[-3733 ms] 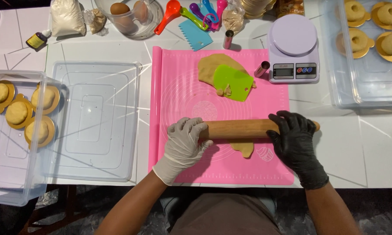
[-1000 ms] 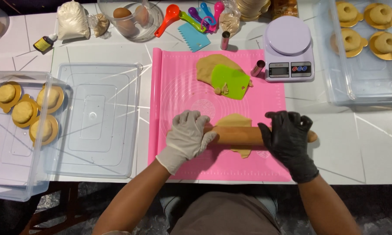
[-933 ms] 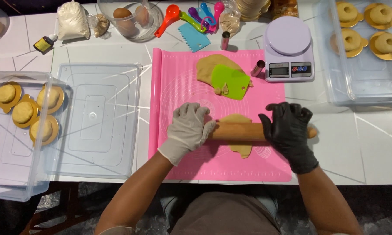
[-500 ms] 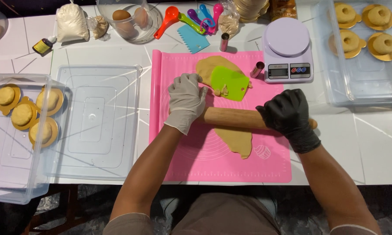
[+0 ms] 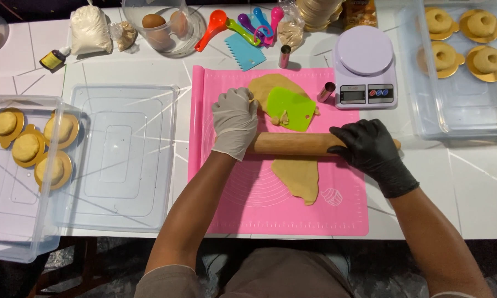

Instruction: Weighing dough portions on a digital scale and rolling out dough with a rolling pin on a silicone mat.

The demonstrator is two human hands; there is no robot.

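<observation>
Two hands [image 5: 234, 122] [image 5: 370, 149] press one rolling pin [image 5: 292, 143].

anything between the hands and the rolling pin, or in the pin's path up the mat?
Nothing between: left hand and right hand both rest on the rolling pin. Just beyond it on the pink mat lie a green scraper and a dough lump.

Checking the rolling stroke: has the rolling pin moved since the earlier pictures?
Yes. The rolling pin has moved away from the person, up the pink mat, and now lies just below the green scraper, leaving flattened dough behind it.
</observation>
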